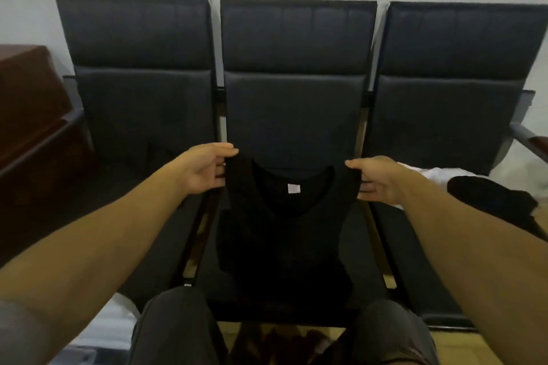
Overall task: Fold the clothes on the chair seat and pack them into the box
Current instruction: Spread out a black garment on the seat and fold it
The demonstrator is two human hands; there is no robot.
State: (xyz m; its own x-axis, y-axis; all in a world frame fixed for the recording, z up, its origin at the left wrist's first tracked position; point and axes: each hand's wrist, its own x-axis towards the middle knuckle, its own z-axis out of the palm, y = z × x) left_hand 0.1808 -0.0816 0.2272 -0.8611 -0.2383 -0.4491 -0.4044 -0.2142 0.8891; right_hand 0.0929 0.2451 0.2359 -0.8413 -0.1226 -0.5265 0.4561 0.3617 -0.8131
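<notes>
Black fabric hung between the person's two hands: a sleeveless black top (284,234) held up by its shoulder straps over the middle seat (290,115) of a row of three dark padded chairs. The left hand (204,170) pinched the strap at the garment's ten o'clock corner, thumb on top and fingers curled behind the cloth. The right hand (375,178) pinched the opposite strap at two o'clock in the same way, thumb pressing the edge and the other fingers tucked under. A small white label (294,188) showed inside the neckline, and the hem drooped down to the front edge of the seat, close to the person's knees at six o'clock.

On the right-hand seat, at about three o'clock from the top, lay a white garment (427,175) with another black piece (492,198) resting partly over it. A reddish-brown wooden cabinet (26,92) stood at nine o'clock, beside the left chair. I could not pick out the box anywhere in sight.
</notes>
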